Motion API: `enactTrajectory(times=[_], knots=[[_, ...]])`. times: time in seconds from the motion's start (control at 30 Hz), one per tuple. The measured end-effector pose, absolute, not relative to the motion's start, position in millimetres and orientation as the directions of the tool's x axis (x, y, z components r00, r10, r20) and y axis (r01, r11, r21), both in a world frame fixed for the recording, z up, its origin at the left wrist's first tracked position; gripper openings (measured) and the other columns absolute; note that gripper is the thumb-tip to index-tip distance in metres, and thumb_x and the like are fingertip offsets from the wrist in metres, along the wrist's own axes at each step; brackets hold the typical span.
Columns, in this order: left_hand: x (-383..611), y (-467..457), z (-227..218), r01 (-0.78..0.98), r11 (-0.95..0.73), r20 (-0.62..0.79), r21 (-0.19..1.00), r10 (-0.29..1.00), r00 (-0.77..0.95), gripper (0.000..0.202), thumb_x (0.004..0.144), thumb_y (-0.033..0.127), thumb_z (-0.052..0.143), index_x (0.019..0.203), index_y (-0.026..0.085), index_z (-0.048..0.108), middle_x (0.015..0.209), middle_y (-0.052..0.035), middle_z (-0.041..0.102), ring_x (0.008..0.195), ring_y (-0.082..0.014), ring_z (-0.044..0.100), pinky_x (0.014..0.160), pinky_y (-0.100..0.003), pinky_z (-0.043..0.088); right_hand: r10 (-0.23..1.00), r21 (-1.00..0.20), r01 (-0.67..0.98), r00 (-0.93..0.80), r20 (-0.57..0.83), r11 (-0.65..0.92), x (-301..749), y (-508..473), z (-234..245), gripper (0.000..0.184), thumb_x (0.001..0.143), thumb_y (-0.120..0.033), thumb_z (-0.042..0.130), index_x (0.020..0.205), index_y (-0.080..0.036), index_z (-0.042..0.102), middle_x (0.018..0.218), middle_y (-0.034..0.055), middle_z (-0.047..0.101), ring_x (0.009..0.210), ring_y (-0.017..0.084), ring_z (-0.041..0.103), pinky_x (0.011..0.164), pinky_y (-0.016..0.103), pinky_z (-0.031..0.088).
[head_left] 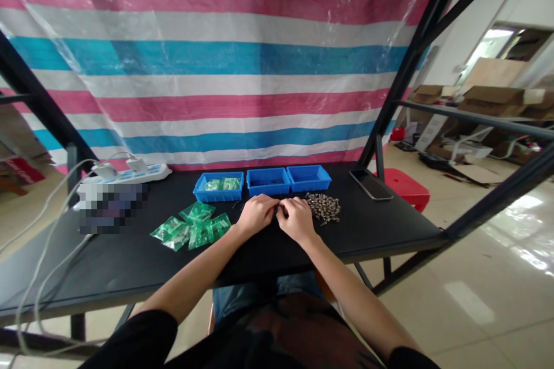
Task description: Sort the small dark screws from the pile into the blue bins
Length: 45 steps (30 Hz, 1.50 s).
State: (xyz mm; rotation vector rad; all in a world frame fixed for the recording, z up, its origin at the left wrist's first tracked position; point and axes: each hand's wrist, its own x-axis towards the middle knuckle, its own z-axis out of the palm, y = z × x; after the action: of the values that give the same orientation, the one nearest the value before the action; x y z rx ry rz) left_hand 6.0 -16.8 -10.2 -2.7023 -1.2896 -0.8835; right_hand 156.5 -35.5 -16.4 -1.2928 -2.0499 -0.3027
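Note:
My left hand point(258, 213) and my right hand point(296, 217) meet fingertip to fingertip low over the black table point(259, 262). The fingers of both are curled and pinched together; whatever they grip is too small or too hidden to name. Just right of my right hand lies a pile of small metal parts point(324, 207). To the left of my left hand are several clear packets with green contents point(194, 226). Behind my hands stand a blue bin point(219, 196) with similar green packets inside, a middle blue bin point(269, 189) holding some dark bits, and a right blue bin point(309, 187).
A phone point(371, 184) lies at the table's right side. At the left are a white power strip point(149, 174) with plugs and loose white cables point(41, 265). Black frame posts point(400, 78) flank the table, with a striped sheet point(242, 86) behind. A red stool point(404, 187) stands at right.

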Motion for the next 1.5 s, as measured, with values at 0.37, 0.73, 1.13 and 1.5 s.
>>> enactTrajectory(times=[0.37,0.73,1.13,1.5], knots=[[5,-45,-18,0.856,-0.489,0.540,0.168,0.772,0.335,0.024,0.085,0.019,0.041,0.093,0.017,0.064,0.084,-0.0055,0.066,0.082,-0.0176,0.056,0.075,-0.029,0.046,0.672,-0.139,0.805,-0.371,0.641,0.577,152,-38,-16,0.010,0.080,-0.017,0.051,0.079,-0.017,0.061,0.071,0.0043,0.064,0.075,0.019,0.054,0.070,0.030,0.033],[8,-42,-18,0.896,-0.428,0.473,0.119,0.818,0.328,0.024,0.085,0.018,0.040,0.090,0.018,0.063,0.080,-0.0064,0.064,0.083,-0.0188,0.054,0.075,-0.029,0.045,0.684,-0.068,0.817,-0.431,0.589,0.573,148,-34,-17,0.010,0.081,-0.016,0.050,0.079,-0.016,0.060,0.077,0.0058,0.065,0.080,0.020,0.054,0.073,0.030,0.030],[8,-38,-23,0.898,-0.422,0.481,0.126,0.818,0.316,0.024,0.087,0.015,0.037,0.105,0.015,0.054,0.088,-0.0074,0.063,0.088,-0.0183,0.056,0.078,-0.028,0.046,0.645,-0.063,0.803,-0.426,0.634,0.592,148,-30,-20,0.017,0.086,-0.018,0.046,0.088,-0.015,0.063,0.081,0.0068,0.067,0.080,0.019,0.054,0.073,0.030,0.030],[9,-36,-23,0.938,-0.328,0.441,0.108,0.862,0.251,0.017,0.088,0.015,0.037,0.097,0.015,0.051,0.084,-0.0084,0.062,0.082,-0.0184,0.059,0.073,-0.028,0.044,0.604,0.006,0.812,-0.439,0.666,0.583,147,-25,-25,0.017,0.086,-0.020,0.046,0.081,-0.016,0.062,0.075,0.0070,0.065,0.077,0.020,0.053,0.071,0.030,0.030]])
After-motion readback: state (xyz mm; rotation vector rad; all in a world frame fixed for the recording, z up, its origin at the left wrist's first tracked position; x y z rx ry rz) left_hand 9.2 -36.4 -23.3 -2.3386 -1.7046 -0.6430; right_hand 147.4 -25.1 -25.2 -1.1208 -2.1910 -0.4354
